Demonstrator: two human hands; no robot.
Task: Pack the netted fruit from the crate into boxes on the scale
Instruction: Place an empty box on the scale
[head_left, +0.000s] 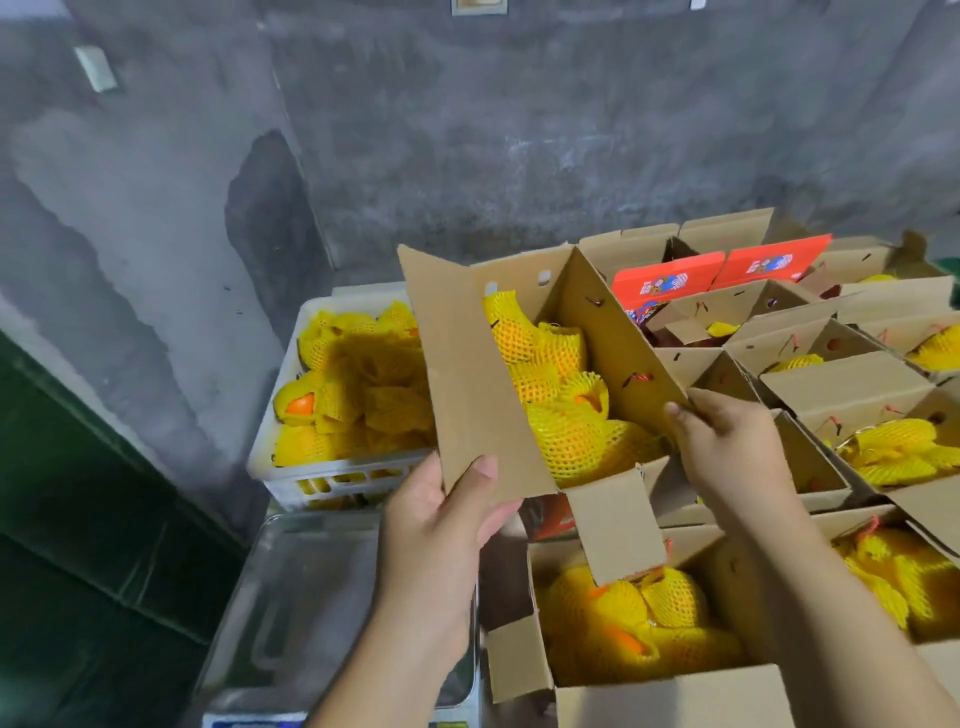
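An open cardboard box (467, 374) filled with fruit in yellow foam netting (561, 410) is held up in the air, tilted. My left hand (447, 514) grips the near corner of its left flap, thumb on the inside. My right hand (722, 431) pinches the edge of its right flap. Behind the box on the left stands a white plastic crate (311, 475) with several more netted fruit (353, 384). Below my left arm lies the bare steel pan of the scale (301, 597).
Several open boxes of netted fruit crowd the right side, the nearest one (623, 623) right under the held box. Two red printed box flaps (670, 278) stand up at the back. A grey concrete wall rises behind; a dark green surface (78, 519) lies to the left.
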